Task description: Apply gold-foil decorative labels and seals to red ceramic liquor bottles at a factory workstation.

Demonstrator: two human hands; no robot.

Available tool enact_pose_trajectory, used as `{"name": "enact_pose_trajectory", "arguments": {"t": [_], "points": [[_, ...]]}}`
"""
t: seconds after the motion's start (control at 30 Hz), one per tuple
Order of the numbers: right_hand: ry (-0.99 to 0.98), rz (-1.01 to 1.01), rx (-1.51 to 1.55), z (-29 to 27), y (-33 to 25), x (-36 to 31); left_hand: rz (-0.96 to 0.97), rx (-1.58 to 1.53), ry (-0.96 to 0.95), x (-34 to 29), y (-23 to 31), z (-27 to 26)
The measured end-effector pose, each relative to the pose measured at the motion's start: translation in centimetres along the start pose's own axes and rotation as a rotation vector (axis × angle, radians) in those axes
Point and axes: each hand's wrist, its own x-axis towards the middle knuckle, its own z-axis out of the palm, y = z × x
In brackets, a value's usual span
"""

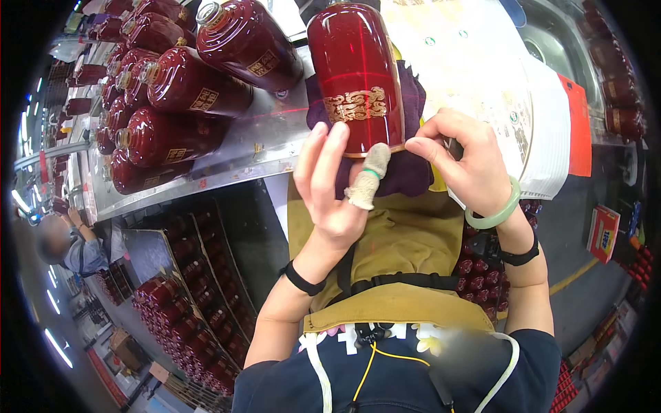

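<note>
A large glass bottle (354, 62) of dark red colour, with an ornate gold label (358, 104), lies on a dark purple cloth (413, 168) in front of me. Thin red light lines cross on its glass. My left hand (334, 182) is at the bottle's near end, its fingers spread. Two fingertips reach the glass beside the label, and a digit in a beige cloth finger cover (370, 177) rests at the lower edge. At the near right corner, my right hand (471, 158) has thumb and forefinger drawn together in a pinch. What they hold, if anything, is hidden.
More red bottles (200, 86) stand close together on the metal table (268, 131) at left. White paper sheets (482, 76) and a red-orange sheet (577, 124) cover the right side, near a metal basin (551, 34). Racks of bottles (186, 323) fill the floor. A person (82, 248) is far left.
</note>
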Motion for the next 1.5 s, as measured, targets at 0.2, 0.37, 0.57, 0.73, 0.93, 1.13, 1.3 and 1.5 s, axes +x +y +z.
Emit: {"name": "enact_pose_trajectory", "arguments": {"t": [0.2, 0.37, 0.57, 0.73, 0.93, 1.13, 1.3, 1.5], "points": [[0.019, 0.011, 0.065, 0.3, -0.1, -0.1, -0.106, -0.147, -0.006, -0.1, -0.9, 0.1], [0.011, -0.008, 0.06, 0.1, -0.3, -0.1, -0.16, -0.161, 0.013, -0.7, -1.3, -0.3], [0.007, 0.017, 0.05, 0.1, 0.0, 0.1, -0.037, -0.034, -0.018, -0.4, -0.5, -0.3], [0.012, 0.005, 0.027, 0.3, 0.0, 0.3, -0.002, -0.095, -0.1, 0.2, -0.5, -0.4], [0.007, -0.043, 0.043, 0.7, -0.6, 0.3, -0.185, -0.212, 0.022, -0.7, -1.6, -0.1], [0.001, -0.025, 0.054, 0.8, -0.7, 0.5, -0.098, -0.141, -0.01, -0.9, -1.4, -0.3], [0.002, -0.024, 0.04, 0.8, -0.7, 0.5, -0.003, -0.065, -0.025, 0.1, -0.6, -0.5], [0.002, -0.016, 0.056, 0.6, 0.1, 0.6, -0.035, -0.137, -0.061, 0.4, -0.7, -0.3]]}}
